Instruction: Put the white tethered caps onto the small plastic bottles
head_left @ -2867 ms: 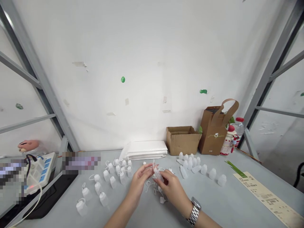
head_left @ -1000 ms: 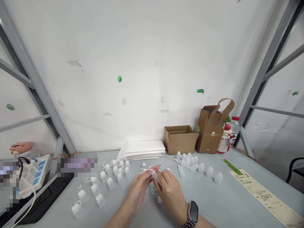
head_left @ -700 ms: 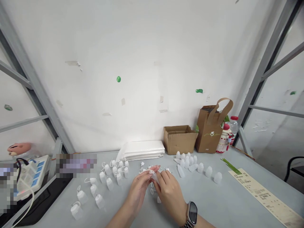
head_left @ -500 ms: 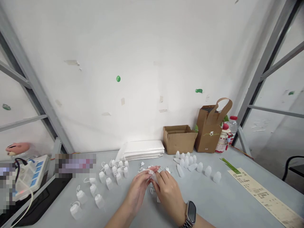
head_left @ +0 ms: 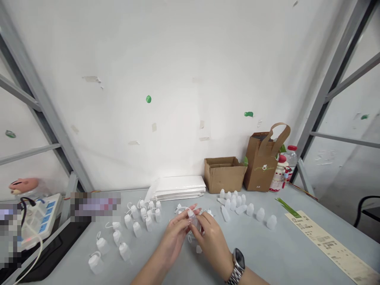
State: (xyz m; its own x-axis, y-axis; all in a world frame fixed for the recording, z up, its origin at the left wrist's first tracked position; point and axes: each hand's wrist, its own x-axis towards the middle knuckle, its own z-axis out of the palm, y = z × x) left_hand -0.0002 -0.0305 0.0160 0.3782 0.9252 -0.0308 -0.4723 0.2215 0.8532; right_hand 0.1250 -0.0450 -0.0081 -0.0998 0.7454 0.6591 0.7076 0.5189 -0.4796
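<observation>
Between my two hands, in the middle of the table, is a small translucent plastic bottle (head_left: 192, 216) with a white cap or tip at its upper end. My left hand (head_left: 175, 233) pinches it from the left, the fingertips near the cap. From the right, my right hand (head_left: 211, 234) is closed round its body. Loose white caps with ring straps (head_left: 190, 238) lie below and behind my hands, partly hidden. To the left stand several capped bottles (head_left: 137, 229) with looped straps. On the right are several uncapped bottles (head_left: 233, 203), some upright and some on their sides.
Behind are a stack of white packets (head_left: 178, 186), an open cardboard box (head_left: 225, 176) and a brown paper bag (head_left: 259, 170). A paper strip (head_left: 329, 241) lies at the right. A power strip (head_left: 44, 221) and a black mat (head_left: 56, 249) are at the left.
The bottle has come more upright between my hands, and its cap end shows more clearly. My right wrist has turned a little. The bottles on the table stay where they were.
</observation>
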